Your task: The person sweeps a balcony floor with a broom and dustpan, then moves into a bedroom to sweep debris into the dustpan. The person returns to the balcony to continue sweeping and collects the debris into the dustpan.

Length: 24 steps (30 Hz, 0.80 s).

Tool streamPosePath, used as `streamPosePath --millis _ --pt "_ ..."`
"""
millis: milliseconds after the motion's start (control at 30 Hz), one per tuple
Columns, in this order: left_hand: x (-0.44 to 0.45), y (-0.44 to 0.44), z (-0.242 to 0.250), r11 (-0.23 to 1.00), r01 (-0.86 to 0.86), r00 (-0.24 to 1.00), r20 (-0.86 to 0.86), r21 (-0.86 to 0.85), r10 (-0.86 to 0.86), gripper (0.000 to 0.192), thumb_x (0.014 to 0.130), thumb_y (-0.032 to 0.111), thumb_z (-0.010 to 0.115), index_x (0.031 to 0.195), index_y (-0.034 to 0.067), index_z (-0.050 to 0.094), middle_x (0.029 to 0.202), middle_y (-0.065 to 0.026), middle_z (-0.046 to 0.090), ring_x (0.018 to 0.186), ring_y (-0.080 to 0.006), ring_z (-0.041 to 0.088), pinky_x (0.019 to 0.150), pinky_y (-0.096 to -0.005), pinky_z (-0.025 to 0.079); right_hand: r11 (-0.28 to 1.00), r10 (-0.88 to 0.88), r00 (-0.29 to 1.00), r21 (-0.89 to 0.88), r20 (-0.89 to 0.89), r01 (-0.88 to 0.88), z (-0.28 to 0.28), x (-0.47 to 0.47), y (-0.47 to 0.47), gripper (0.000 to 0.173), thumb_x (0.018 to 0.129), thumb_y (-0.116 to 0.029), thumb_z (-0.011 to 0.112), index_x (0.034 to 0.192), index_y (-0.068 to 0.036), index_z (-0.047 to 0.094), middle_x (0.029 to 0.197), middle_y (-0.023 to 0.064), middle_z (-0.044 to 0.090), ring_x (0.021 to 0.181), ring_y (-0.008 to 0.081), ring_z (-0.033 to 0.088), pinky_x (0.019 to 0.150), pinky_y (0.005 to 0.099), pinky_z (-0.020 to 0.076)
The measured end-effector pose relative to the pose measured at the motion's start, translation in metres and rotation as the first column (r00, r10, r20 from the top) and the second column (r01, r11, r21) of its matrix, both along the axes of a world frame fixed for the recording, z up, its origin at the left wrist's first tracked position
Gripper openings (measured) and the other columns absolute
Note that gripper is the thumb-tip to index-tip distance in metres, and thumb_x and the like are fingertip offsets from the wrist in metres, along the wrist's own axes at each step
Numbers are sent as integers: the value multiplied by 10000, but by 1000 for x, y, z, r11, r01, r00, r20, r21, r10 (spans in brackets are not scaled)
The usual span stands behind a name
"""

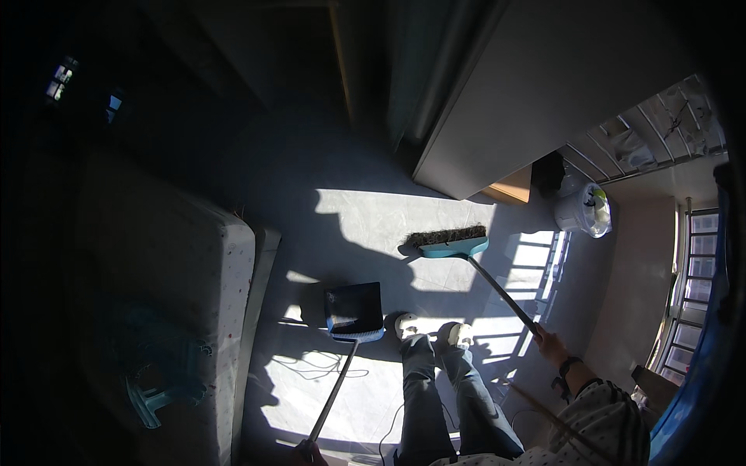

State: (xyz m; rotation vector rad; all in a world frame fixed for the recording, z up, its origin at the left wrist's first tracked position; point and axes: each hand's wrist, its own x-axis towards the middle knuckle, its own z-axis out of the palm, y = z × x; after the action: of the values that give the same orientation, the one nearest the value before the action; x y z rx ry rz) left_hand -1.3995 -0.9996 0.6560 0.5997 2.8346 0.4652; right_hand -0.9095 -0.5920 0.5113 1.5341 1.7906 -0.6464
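My right hand [551, 345] grips the long handle of a teal broom [455, 249]. Its dark bristles, with hair or fluff caught in them, face away from me on or just over the sunlit grey floor [373, 221]. At the bottom edge, my left hand [313, 453] is partly visible, closed on the handle of a long-handled dustpan [354, 309]. The dark blue pan has a row of comb teeth near its handle and lies left of my white shoes [460, 335]. Whether the pan holds any dirt cannot be told in its shade.
A mattress [235, 291] on a bed base borders the left. A large grey panel [513, 99] stands at the upper right, near a lined white bin [574, 212] with rubbish. A thin cable [382, 434] runs beside my legs. A barred window [693, 291] is at the right.
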Motion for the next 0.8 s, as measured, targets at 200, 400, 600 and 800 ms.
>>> streamPosePath --millis 200,400,600,800 --pt "-3 27 48 988 -88 996 31 129 84 207 853 189 668 906 -7 628 825 -129 640 755 -239 616 704 -347 500 995 45 998 -82 -32 -48 24 -6 -26 539 948 -341 463 1433 -166 307 871 231 652 799 425 631 684 526 509" --pt "0 85 85 993 -3 985 -170 116 22 231 843 264 688 872 39 643 747 -75 644 659 -243 633 596 -342 501 996 85 950 47 -301 -74 103 -12 4 419 936 -256 492 1313 -74 468 868 253 647 835 435 623 735 517 496" --pt "-27 157 117 992 -8 970 -242 125 38 228 845 284 681 859 59 648 765 -88 655 679 -264 641 595 -366 489 957 -280 828 -207 -486 202 174 -47 29 431 948 -276 505 1342 -108 459 634 107 557 490 209 562 448 338 466" --pt "-55 231 157 984 -112 955 -257 141 145 248 810 322 705 840 83 646 735 -89 647 664 -288 631 581 -392 471 741 -662 602 -513 -446 434 196 -106 69 523 890 -230 613 1371 -132 431 578 26 494 409 123 478 357 290 421"
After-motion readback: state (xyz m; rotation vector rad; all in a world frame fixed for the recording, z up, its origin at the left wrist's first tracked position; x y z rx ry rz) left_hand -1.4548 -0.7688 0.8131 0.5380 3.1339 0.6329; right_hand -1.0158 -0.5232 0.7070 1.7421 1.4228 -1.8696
